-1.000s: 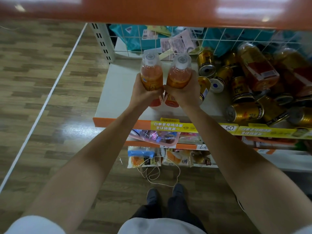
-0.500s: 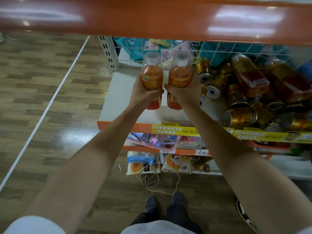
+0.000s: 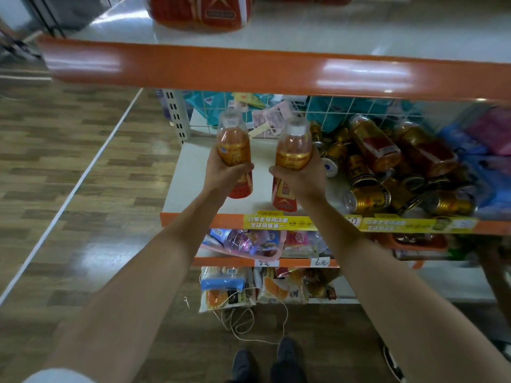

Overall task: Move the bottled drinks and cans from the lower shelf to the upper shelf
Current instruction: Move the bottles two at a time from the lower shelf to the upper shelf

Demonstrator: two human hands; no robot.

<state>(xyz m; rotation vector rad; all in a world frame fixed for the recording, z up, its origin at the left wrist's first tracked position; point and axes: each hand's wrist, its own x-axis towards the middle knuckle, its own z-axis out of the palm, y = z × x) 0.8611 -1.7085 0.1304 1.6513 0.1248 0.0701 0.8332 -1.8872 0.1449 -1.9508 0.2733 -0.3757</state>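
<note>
My left hand (image 3: 225,172) grips an orange drink bottle (image 3: 233,145) with a clear cap, held upright above the lower shelf (image 3: 193,183). My right hand (image 3: 302,176) grips a second orange bottle (image 3: 293,150), a gap apart from the first. To the right on the lower shelf lies a heap of gold cans (image 3: 367,197) and larger amber bottles (image 3: 376,143). The upper shelf (image 3: 331,34) with its orange front edge (image 3: 249,69) runs above both hands.
A red-and-gold package (image 3: 199,12) stands on the upper shelf at the back left. A white wire grid (image 3: 331,111) backs the lower shelf. Snack packets (image 3: 243,244) fill the shelves beneath. Wood floor lies to the left; my shoes (image 3: 262,360) are below.
Both bottles have risen off the lower shelf and moved apart. My view has tilted up, so the top of the upper shelf now shows.
</note>
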